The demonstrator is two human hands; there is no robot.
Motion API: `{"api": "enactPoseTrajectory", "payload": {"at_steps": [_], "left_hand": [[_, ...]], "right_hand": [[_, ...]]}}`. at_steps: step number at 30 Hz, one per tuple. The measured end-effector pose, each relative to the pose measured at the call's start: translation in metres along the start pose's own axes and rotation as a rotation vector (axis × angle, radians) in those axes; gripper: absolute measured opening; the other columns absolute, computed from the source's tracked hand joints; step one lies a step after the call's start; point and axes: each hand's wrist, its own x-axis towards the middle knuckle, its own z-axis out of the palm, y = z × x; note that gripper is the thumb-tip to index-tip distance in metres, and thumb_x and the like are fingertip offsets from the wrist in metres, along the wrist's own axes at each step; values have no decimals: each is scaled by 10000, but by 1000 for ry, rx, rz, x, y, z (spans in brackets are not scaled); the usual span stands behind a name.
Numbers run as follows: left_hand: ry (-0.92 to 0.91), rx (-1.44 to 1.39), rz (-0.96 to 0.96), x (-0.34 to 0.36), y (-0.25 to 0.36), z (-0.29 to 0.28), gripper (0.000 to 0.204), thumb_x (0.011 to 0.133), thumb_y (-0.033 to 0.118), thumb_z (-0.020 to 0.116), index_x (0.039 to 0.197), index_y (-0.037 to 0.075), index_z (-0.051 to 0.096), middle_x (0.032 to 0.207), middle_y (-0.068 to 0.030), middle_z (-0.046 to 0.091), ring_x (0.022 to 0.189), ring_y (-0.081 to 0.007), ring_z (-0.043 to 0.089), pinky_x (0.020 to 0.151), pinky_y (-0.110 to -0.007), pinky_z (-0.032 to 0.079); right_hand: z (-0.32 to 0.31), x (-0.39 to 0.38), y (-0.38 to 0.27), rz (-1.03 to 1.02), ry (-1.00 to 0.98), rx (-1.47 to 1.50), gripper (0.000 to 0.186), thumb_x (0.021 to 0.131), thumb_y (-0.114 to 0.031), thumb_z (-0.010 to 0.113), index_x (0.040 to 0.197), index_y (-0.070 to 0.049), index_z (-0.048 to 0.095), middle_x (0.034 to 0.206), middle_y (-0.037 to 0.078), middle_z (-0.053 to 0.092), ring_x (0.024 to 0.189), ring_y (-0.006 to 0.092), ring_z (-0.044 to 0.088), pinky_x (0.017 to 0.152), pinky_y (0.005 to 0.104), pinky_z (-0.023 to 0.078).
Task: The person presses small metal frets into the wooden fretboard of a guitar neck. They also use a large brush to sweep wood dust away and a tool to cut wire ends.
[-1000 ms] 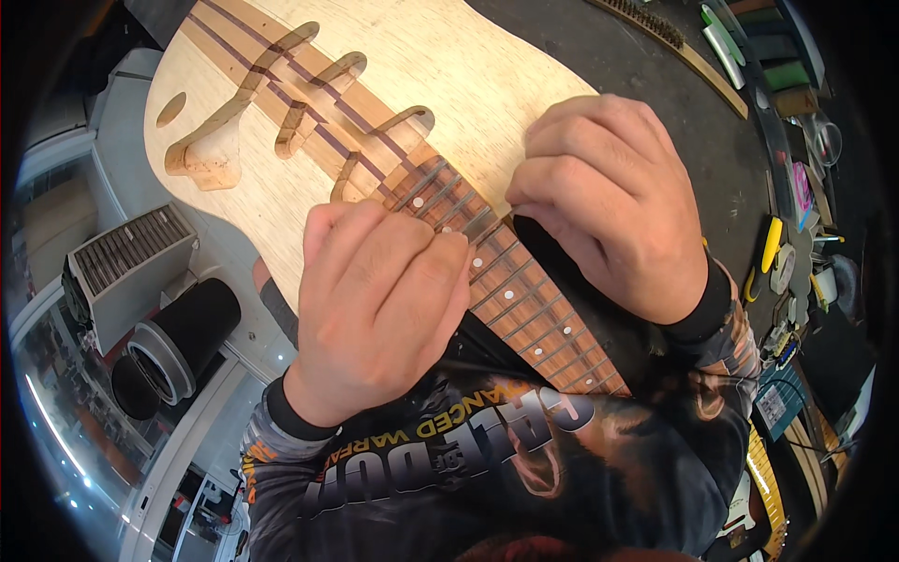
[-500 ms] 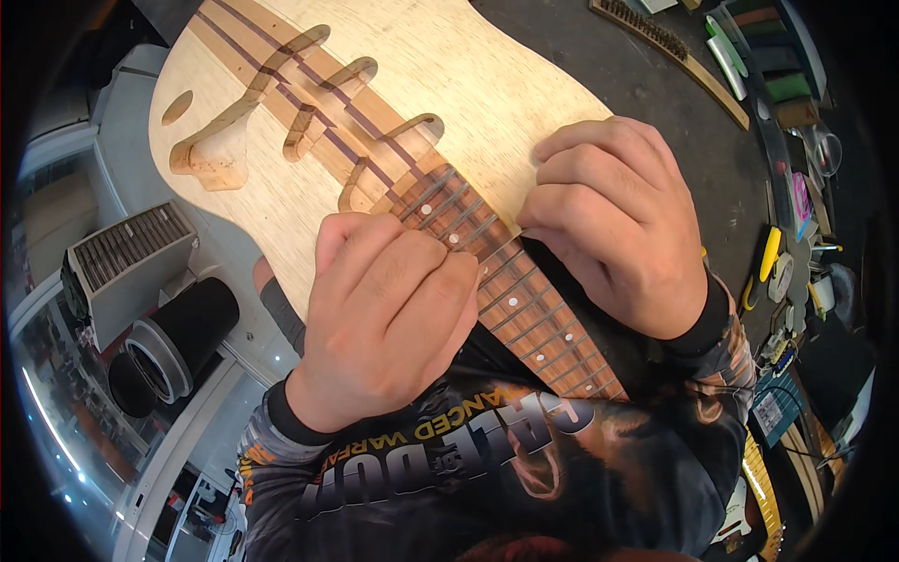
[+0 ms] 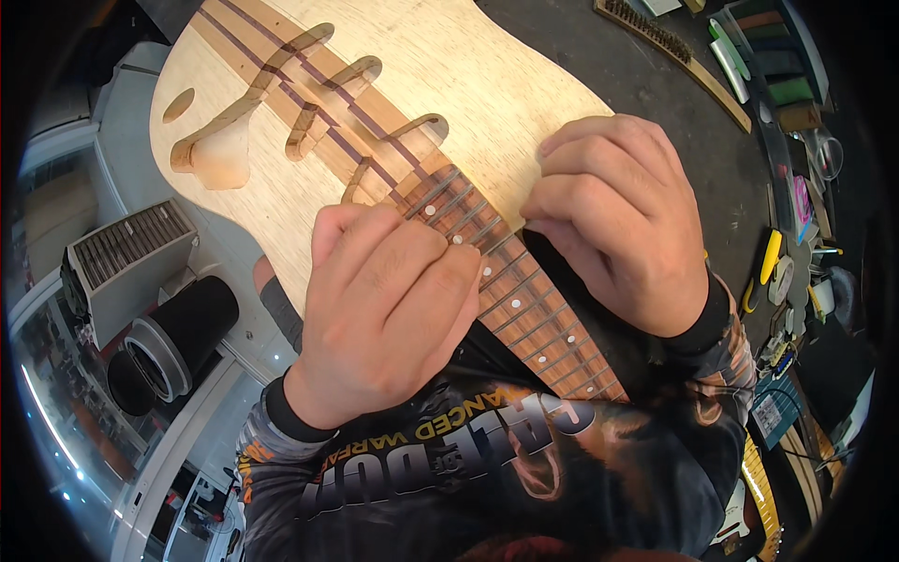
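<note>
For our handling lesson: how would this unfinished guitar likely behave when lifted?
The guitar should feel stiff, being apparently solid wood. Its broad body probably outweighs the slim neck, so that end may dip. The matte, bare-looking face suggests modest grip.

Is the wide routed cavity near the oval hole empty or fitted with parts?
Empty: the cavity in the guitar body shows only bare wood, with no parts seated in it.
</note>
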Motion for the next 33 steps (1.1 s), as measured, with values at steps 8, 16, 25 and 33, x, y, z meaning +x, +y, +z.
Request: {"api": "enactPoseTrajectory", "payload": {"at_steps": [8, 16, 25, 33], "left_hand": [[48, 14, 21, 0, -5, 4, 354, 775, -81, 929, 1092, 18, 810, 929, -102, 716, 791, -325, 670, 784, -458, 494], [-5, -13, 2, 0, 2, 0, 352, 769, -84, 936, 1083, 15, 810, 932, -100, 723, 791, -321, 672, 779, -458, 488], [51, 30, 9, -3, 0, 4, 345, 776, -96, 927, 1082, 10, 809, 927, -101, 733, 786, -316, 684, 785, -455, 493], [19, 21, 7, -4, -3, 2, 353, 767, -94, 934, 1085, -1, 809, 935, -107, 744, 792, -322, 693, 787, -457, 494]], "right_hand": [[2, 4, 3, -4, 23, -23, 345, 777, -65, 947, 1074, -103, 776, 1106, 65, 756, 1148, 333, 757, 970, 461, 553], [1, 1, 1, 0, 20, -10, 344, 777, -60, 945, 1072, -101, 772, 1106, 65, 755, 1159, 335, 756, 970, 467, 548], [0, 4, 1, -19, 18, -16, 341, 778, -57, 948, 1071, -92, 777, 1099, 75, 760, 1150, 347, 768, 966, 475, 558], [2, 6, 2, -16, 23, -5, 342, 771, -55, 942, 1067, -91, 773, 1099, 77, 757, 1143, 349, 767, 969, 476, 559]]}}
